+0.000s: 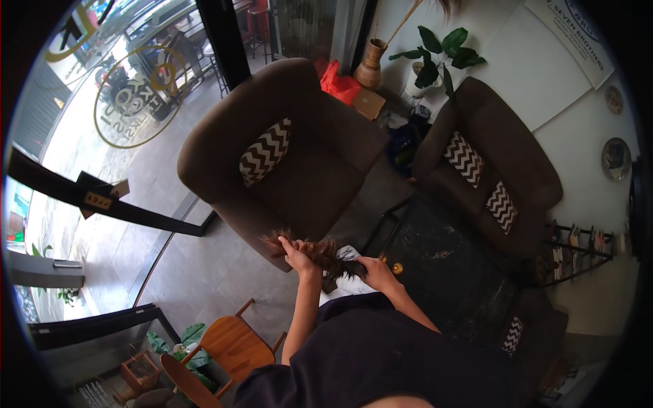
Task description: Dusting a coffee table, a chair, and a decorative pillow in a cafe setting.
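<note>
A brown feather duster is stretched between my two hands in front of my body. My left hand is closed around its lighter, reddish-brown end, with feathers sticking out past the fingers. The darker end is gripped by my right hand. Something white, perhaps cloth or paper, shows behind and below the feathers; what it is cannot be told. Just ahead of my hands stands a brown upholstered armchair with a zigzag-patterned cushion on it.
To the right is a black marble-look table with a small gold object at its edge. A brown sofa stands beyond it. A wooden chair is at the lower left, near a glass door frame.
</note>
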{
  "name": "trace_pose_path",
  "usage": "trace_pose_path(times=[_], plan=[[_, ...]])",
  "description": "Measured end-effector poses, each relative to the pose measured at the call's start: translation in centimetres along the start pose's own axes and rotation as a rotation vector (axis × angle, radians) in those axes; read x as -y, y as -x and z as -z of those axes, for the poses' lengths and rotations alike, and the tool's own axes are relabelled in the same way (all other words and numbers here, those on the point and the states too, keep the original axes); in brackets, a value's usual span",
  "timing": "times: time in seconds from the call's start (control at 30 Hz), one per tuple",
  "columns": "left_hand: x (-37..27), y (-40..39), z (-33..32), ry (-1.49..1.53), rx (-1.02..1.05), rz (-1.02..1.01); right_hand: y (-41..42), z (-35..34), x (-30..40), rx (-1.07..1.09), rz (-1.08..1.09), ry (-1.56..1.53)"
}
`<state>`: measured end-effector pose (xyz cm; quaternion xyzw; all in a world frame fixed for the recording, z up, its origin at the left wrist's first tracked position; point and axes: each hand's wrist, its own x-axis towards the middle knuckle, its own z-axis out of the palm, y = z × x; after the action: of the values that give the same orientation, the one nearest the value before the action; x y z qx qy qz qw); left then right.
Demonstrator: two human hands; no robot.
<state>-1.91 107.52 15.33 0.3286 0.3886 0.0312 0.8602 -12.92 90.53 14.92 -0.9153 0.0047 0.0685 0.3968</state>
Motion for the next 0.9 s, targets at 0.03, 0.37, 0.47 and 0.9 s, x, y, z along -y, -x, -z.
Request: trace_pose_path(times=[0.03, 0.37, 0.47, 0.9], plan=[[0.8, -0.7, -1.0, -0.013, 0.006, 0.011, -0.6, 0.5, -0.6, -0.001, -0.011, 0.044], [8.1, -9.8, -16.1, -0.181, 0.032, -0.088, -15.0, 8.8, -10.1, 0.12, -0.02, -0.104], [9.4, -10.7, -20.0, -0.232, 0.038, -0.096, -19.0, 14.2, -12.2, 0.158, 0.04, -0.122], [13.0, -14.2, -32.2, -0.16, 0.158, -0.003, -28.1, 22.9, -16.9, 0.141, 0.052, -0.091]])
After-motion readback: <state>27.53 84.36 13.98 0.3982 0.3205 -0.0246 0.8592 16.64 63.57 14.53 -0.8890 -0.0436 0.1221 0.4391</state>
